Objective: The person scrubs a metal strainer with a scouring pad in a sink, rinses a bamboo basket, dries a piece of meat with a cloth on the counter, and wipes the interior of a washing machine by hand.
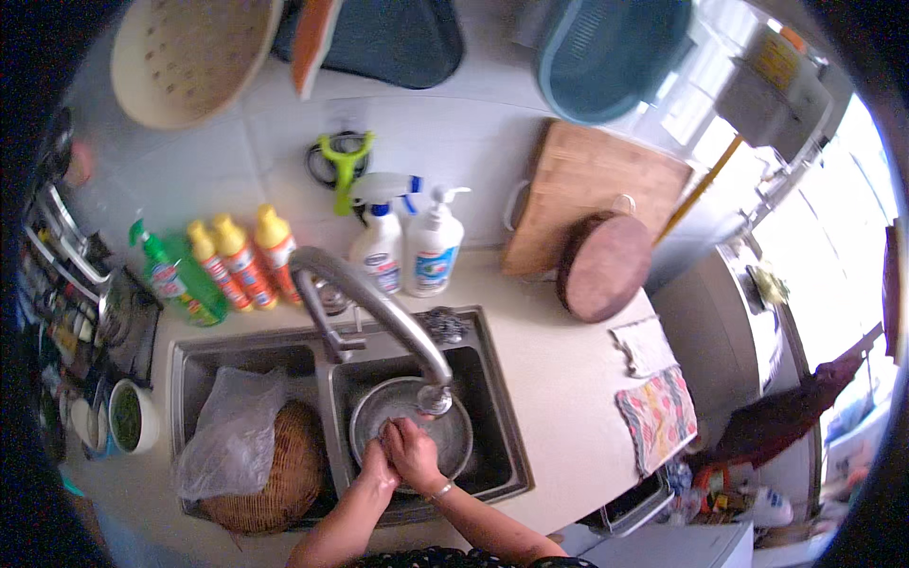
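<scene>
My left hand (380,462) and my right hand (412,452) are pressed together over a round metal basin (458,461) in the right sink bowl. Curled fingers of the right hand cover part of the left, so whether anything is between them is hidden. A bracelet (442,490) circles my right wrist. Just beyond the hands hangs the spout of a curved metal faucet (383,305). In the left sink bowl (248,353), a clear plastic bag (231,440) lies partly over a brown woven basket (295,461).
Behind the sink stand a green bottle (177,280), several yellow-capped bottles (238,263), a spray bottle (378,248) and a pump bottle (433,252). A wooden cutting board (596,184) leans on the wall behind a round chopping block (611,268). Cloths (659,419) lie at the right counter edge.
</scene>
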Available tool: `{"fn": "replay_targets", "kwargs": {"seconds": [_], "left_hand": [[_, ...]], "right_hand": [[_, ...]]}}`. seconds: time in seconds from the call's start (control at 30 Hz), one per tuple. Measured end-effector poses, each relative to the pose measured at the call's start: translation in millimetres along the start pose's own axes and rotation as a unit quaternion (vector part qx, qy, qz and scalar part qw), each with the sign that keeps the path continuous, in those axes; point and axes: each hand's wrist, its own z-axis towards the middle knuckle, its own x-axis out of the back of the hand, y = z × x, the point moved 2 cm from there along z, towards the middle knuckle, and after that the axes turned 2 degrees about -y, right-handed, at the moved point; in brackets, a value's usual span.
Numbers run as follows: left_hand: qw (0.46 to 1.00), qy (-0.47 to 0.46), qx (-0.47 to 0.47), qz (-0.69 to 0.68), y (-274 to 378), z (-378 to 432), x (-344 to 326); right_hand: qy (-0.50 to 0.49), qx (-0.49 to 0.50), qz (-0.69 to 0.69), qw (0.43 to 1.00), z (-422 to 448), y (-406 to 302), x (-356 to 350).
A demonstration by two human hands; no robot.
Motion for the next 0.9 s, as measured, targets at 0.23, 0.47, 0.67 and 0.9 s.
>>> {"fn": "replay_targets", "kwargs": {"seconds": [0.23,0.47,0.67,0.9], "left_hand": [[0.995,0.040,0.075,0.043,-4,-33,-46],[0.992,-0.076,0.098,-0.026,-1,-38,-41],[0.993,-0.042,0.106,-0.024,-10,-46,-19],[0.990,-0.022,0.141,-0.014,-4,-63,-12]], "right_hand": [[0.053,-0.087,0.054,0.993,8,50,-1],[-0.034,0.015,0.002,0.999,-15,-15,25],[-0.131,-0.007,-0.058,0.990,-16,1,9],[-0.178,-0.156,-0.053,0.970,-26,-29,17]]}}
